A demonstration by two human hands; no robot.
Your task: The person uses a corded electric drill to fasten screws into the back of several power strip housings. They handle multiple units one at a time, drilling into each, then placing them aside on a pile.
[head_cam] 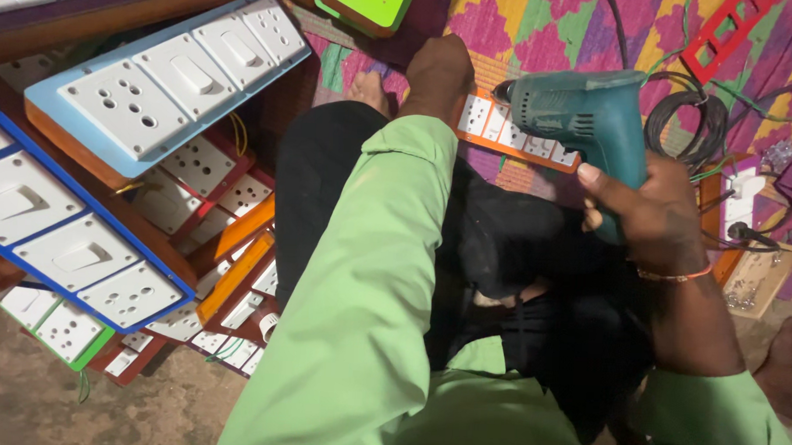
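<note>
I am seeing my right hand (655, 210) wrapping its grip tight around the handle of the teal electric drill (584, 119), whose body is sticking up and leftward out of the grip, its nose pointing left over the orange-edged switch board (513, 134). That board is lying on the patterned mat (543, 26), just beyond my dark-trousered knee. My left hand (438, 75) is pressing down on the board's left end, fingers curled under so I cannot tell how its grip is set. Stacked switch boards (146, 100) are leaning at my left, and a black cable coil (684, 127) is lying behind the drill.
</note>
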